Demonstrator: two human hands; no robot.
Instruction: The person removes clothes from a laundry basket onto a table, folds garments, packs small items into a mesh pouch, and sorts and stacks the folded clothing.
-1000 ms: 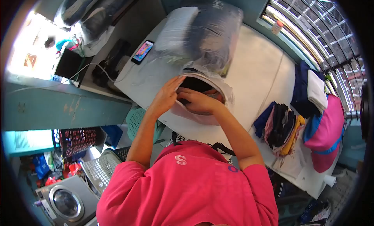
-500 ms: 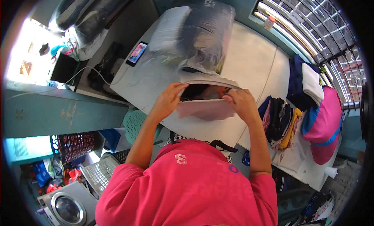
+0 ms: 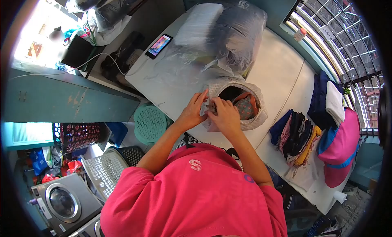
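Note:
A whitish mesh bag (image 3: 257, 123) stands with its mouth open on the white table (image 3: 271, 75), dark and orange-patterned fabric (image 3: 246, 106) inside it. At the bag's left rim, my left hand (image 3: 194, 110) has its fingers against the outside of the edge. Across from it, my right hand (image 3: 224, 115) pinches the same rim, its fingers curled over the edge. Both hands are close together. Behind the bag lies a clear plastic package (image 3: 241, 32) of folded white and dark textiles.
A phone (image 3: 159, 46) with a cable lies at the table's left. Folded clothes (image 3: 296, 135) and a pink and blue bag (image 3: 341, 143) are on the right. A green plastic stool (image 3: 150, 123) stands below the left edge. A washing machine (image 3: 63, 200) is at lower left.
My right hand has left the bag's right side and moved left beside my left hand. The bag's mouth has gone from a flat, stretched slit to a rounder opening. The camera view has shifted.

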